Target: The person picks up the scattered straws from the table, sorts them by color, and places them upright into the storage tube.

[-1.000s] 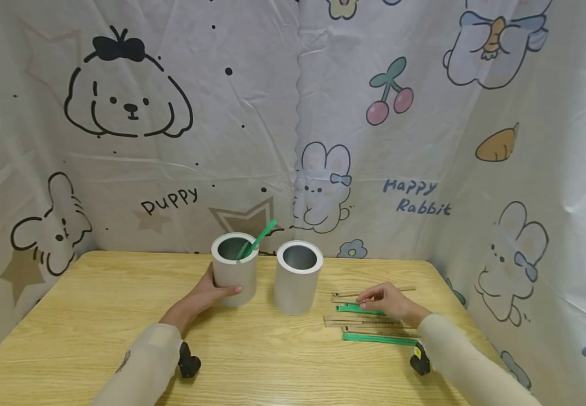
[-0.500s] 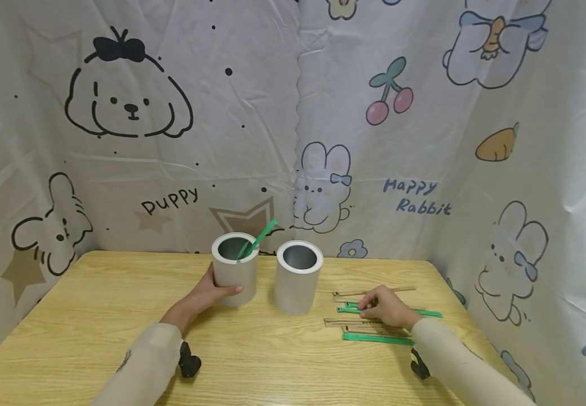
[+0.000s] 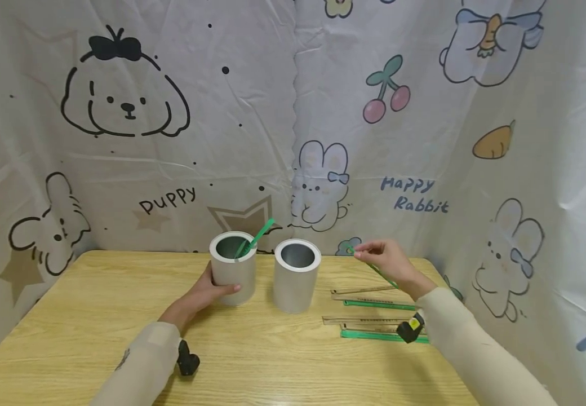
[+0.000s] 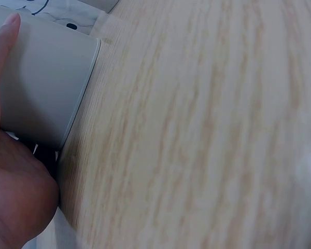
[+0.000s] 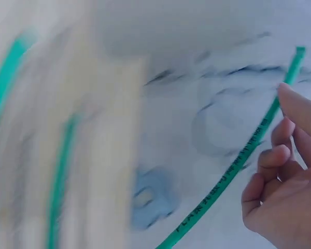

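Observation:
My left hand (image 3: 203,294) grips the side of a white round canister (image 3: 237,281), thumb across its front; its open mouth holds a green wrapped straw (image 3: 262,231) leaning out over the rim. In the left wrist view the thumb lies along the canister's wall (image 4: 46,72). Raised over the table's right side, my right hand (image 3: 393,264) pinches another green wrapped straw (image 5: 238,163) near one end. Black lettering runs along that straw, which slants down in the right wrist view. A second white canister (image 3: 295,288) stands between the hands, its visible interior grey and bare.
Below the right hand lie several slim wrapped pieces: a green one (image 3: 379,305), another green one (image 3: 369,335) nearer the front, and beige ones (image 3: 359,321) among them. A patterned cloth (image 3: 252,141) rises behind the wooden table (image 3: 252,361).
My right hand has taken a green wrapped straw from the row on the table and lifted it up and back. The left hand keeps its grip on the canister.

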Available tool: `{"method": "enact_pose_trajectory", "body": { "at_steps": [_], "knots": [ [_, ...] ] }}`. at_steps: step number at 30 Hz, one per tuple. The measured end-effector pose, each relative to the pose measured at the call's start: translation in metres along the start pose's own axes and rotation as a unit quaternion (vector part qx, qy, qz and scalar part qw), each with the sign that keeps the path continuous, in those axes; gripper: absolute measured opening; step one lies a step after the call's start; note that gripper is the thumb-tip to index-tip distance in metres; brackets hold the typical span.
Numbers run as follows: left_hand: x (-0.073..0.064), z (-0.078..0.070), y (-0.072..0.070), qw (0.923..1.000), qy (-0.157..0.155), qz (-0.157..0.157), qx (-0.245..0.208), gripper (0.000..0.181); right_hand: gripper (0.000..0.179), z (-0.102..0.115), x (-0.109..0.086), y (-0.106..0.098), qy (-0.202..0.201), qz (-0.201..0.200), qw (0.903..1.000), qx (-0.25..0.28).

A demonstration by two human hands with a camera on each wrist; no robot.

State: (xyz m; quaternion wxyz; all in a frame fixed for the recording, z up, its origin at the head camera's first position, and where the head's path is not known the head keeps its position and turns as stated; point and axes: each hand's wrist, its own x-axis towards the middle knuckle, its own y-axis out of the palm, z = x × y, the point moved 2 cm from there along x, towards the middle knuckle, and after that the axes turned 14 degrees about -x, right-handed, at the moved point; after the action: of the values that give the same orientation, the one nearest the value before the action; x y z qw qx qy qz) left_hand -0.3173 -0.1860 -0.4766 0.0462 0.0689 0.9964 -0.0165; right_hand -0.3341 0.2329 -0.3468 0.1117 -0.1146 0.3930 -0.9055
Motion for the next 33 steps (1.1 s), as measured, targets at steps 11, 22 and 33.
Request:
{"method": "enact_pose_trajectory", "body": {
  "at_steps": [11,22,33],
  "knots": [
    [-0.004,0.001,-0.01,0.9999,0.0,0.001,-0.011,0.114,0.025,0.158,0.034,-0.002,-0.095,-0.065,0.9167,0.383],
    [0.001,0.004,-0.005,0.9992,0.023,0.013,-0.03,0.108,0.04,0.202,0.075,0.089,-0.056,-0.016,0.8668,0.495],
    [0.003,0.004,-0.002,0.9997,0.011,0.009,-0.019,0.112,0.037,0.149,0.068,0.07,-0.069,-0.021,0.9538,0.292]
  ]
}}
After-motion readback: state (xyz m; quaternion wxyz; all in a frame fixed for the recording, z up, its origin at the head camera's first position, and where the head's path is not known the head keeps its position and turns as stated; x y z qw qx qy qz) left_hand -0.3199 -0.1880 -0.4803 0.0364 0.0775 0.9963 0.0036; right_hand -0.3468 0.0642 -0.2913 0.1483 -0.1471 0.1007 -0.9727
